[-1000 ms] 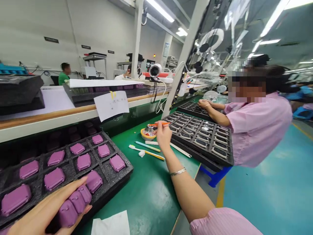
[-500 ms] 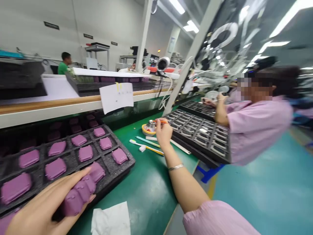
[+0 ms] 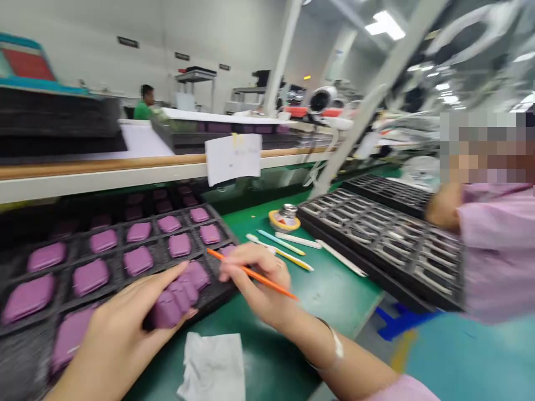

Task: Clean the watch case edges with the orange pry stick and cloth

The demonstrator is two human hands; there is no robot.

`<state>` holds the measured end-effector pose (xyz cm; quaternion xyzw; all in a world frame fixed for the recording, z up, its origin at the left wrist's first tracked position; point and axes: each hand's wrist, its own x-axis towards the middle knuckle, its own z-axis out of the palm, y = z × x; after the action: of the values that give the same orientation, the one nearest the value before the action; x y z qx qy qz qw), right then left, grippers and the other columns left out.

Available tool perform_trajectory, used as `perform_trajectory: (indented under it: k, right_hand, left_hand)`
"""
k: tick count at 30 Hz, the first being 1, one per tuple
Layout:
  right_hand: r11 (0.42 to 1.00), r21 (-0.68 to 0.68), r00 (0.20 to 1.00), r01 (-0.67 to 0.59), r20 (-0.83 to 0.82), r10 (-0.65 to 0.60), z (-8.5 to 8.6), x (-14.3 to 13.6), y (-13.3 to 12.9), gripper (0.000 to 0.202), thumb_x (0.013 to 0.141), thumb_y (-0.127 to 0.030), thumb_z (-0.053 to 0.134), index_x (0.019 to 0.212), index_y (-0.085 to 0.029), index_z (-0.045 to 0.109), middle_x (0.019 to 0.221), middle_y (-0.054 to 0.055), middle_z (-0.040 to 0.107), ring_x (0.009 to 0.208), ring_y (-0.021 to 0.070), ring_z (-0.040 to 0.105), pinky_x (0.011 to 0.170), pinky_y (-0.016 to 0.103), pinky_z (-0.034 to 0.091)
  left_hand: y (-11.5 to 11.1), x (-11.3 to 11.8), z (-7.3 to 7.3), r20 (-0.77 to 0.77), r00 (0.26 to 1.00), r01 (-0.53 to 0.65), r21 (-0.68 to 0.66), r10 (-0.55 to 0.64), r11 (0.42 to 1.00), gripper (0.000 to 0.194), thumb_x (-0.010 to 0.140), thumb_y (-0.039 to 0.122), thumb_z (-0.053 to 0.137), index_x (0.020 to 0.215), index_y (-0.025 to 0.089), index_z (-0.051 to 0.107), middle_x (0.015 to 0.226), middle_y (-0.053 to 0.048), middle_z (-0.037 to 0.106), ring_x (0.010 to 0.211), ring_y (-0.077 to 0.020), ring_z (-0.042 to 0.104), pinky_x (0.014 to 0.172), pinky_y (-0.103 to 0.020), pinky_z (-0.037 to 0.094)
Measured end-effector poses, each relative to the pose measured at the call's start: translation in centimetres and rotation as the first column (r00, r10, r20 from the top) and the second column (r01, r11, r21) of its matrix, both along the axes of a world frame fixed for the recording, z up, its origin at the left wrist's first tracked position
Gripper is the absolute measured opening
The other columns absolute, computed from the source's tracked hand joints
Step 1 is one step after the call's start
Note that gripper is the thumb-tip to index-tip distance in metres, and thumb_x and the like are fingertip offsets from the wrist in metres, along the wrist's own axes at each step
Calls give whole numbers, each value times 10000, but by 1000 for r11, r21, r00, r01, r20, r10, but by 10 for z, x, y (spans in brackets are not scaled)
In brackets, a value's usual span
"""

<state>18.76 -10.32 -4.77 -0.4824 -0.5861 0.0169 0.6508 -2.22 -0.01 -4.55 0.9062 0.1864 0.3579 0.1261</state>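
Observation:
Several purple rounded cases point(image 3: 178, 298) are lined up in a row in my left hand point(image 3: 115, 328), fingers along one side and thumb along the other. Beneath and beyond that hand lies a black foam tray point(image 3: 119, 245) with similar purple pieces in its compartments. My right hand point(image 3: 259, 281) pinches a thin orange stick point(image 3: 270, 282), its tip pointing left toward the held cases but apart from them. A white tissue point(image 3: 214, 367) lies on the green tabletop below the hands.
A yellow-rimmed dish with a metal-topped container point(image 3: 285, 217), a toothbrush point(image 3: 280, 253) and pale sticks lie beyond my right hand. Black trays of narrow parts point(image 3: 371, 239) stand at right, beside a co-worker in pink point(image 3: 497, 250). A shelf point(image 3: 175, 172) with a hanging paper runs above.
My right hand has moved from beside the dish back toward the left hand, bringing the orange stick along. The left hand still holds the purple cases. The view has shifted left.

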Motion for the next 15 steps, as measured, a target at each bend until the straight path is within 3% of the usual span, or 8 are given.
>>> perform_trajectory:
  k: [2, 4, 10, 15]
  right_hand:
    - [992, 31, 992, -125, 4, 125, -2, -12, -11, 171, 913, -102, 637, 1008, -244, 618, 843, 14, 743, 801, 175, 758, 714, 316, 642]
    - [985, 7, 984, -174, 25, 174, -5, -18, -18, 242, 908, -55, 619, 1046, -252, 602, 878, 20, 750, 840, 180, 761, 719, 317, 649]
    - [978, 40, 947, -203, 263, 185, -4, -18, -24, 368, 844, 40, 572, 1101, -224, 579, 868, 57, 728, 778, 185, 733, 653, 312, 647]
    - [980, -16, 910, -199, 369, 191, 2, -19, -25, 362, 844, 8, 551, 1101, -247, 546, 834, 36, 696, 684, 165, 708, 596, 294, 633]
  left_hand:
    - [-9, 3, 11, -44, 999, 18, -31, -20, 999, 475, 851, 385, 755, 1301, 310, 623, 1217, 20, 754, 1027, -212, 751, 941, -287, 594]
    - [-11, 6, 15, -77, 996, 40, -99, -47, 994, 481, 859, 273, 758, 1314, 285, 603, 1252, 8, 737, 1094, -191, 723, 989, -281, 568]
    - [-12, 5, 16, -72, 992, 94, -166, -107, 982, 491, 854, 136, 722, 1317, 231, 591, 1287, -32, 719, 1145, -198, 696, 1035, -332, 552]
    - [-13, 7, 15, -71, 992, 87, -174, -101, 981, 507, 824, 146, 755, 1300, 233, 606, 1277, -27, 726, 1129, -201, 706, 1029, -325, 558]
